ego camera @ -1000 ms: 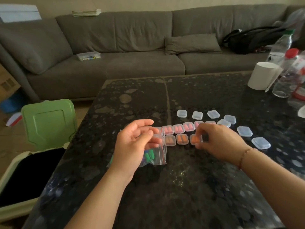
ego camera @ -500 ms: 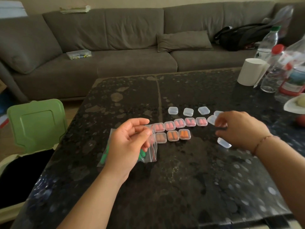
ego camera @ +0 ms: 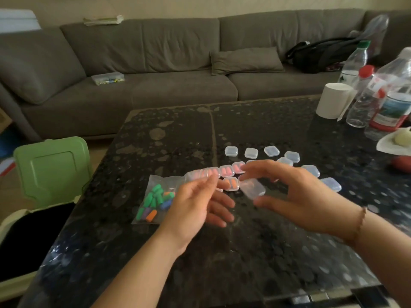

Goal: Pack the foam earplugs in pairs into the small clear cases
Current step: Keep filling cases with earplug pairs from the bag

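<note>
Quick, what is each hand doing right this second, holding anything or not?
Left hand: open, fingers spread, holding nothing.
Right hand: pinching an empty clear case between fingers and thumb.

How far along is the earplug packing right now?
Done: a row of cases with pink plugs and at least one with orange plugs lie packed on the table. In hand: the right hand holds an empty clear case; the left hand is open beside it. Left: loose earplugs in the bag, and several empty cases behind.
</note>
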